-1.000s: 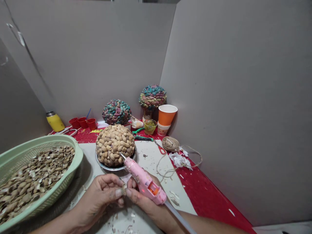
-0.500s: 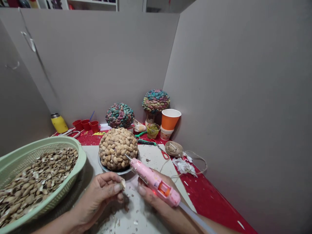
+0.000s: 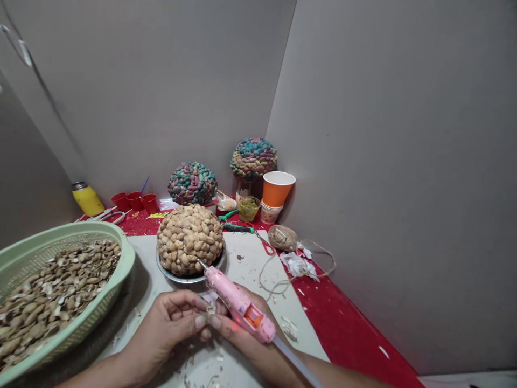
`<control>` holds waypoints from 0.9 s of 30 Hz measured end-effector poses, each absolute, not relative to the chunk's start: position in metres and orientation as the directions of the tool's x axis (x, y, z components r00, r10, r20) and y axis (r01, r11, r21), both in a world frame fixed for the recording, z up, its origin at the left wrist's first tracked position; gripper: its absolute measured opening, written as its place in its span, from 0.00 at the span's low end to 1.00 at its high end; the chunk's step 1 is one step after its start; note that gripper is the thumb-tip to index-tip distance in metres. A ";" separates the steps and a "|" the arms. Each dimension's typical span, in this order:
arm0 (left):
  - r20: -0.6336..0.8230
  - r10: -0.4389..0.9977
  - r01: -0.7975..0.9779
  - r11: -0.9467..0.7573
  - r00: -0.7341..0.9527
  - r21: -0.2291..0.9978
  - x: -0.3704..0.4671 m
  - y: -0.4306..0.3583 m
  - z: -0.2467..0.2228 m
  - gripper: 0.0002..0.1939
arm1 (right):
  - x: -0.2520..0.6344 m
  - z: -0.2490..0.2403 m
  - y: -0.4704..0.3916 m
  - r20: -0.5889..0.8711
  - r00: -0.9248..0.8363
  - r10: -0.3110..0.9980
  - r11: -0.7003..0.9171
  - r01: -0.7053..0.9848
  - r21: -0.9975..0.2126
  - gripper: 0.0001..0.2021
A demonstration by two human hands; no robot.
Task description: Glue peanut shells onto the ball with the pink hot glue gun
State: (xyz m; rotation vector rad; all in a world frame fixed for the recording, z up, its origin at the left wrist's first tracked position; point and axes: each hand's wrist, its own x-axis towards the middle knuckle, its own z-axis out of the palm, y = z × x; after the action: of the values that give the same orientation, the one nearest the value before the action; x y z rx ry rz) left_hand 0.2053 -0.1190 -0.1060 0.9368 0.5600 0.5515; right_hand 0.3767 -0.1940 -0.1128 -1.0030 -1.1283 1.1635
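Fingertips of the left hand (image 3: pixel 155 331) pinch a small pale nutshell piece (image 3: pixel 210 310) close in front of the body, just above a grey-white work board (image 3: pixel 250 250). The right hand (image 3: pixel 242 340) wraps a pink plastic glue gun (image 3: pixel 228 291), a translucent glue stick (image 3: pixel 294 361) trailing from its back; its thumb meets the shell too, so the gun probably lies high across the hand to free those tips. Whether the trigger is pressed, I cannot tell. At left, a pale green plastic basket (image 3: pixel 128 256) of brown shells (image 3: pixel 68 285) sits within easy reach.

Beyond the hands, a ball covered in tan peanut shells (image 3: pixel 189 234) rests in a shallow metal bowl (image 3: pixel 186 280), which likely stops it rolling; the nozzle points towards it. Farther right lies a beige twine ball (image 3: pixel 283 238). Against the partition, two multicoloured shell-covered balls (image 3: pixel 192 183) (image 3: pixel 253 158) seem parked out of the way.
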 end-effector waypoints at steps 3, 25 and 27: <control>-0.216 0.652 -0.183 0.487 0.727 0.854 0.205 -0.121 -0.104 0.13 | 0.377 -0.112 -0.195 0.121 0.062 0.991 0.130 -0.163 -0.978 0.16; -0.172 0.760 -0.262 0.414 0.626 0.872 0.203 -0.115 -0.082 0.13 | 0.384 -0.100 -0.206 0.124 0.156 0.980 0.108 0.109 -0.988 0.19; -0.146 0.792 -0.275 0.370 0.593 0.887 0.201 -0.111 -0.077 0.13 | 0.388 -0.094 -0.207 0.189 0.115 0.975 0.166 0.183 -0.969 0.18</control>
State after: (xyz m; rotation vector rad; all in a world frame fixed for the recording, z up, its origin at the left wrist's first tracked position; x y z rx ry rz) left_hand 0.2010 -0.1114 -0.0772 0.9597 0.6312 0.7456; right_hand 0.3876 -0.2068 -0.0938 -1.2565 -1.3128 0.8929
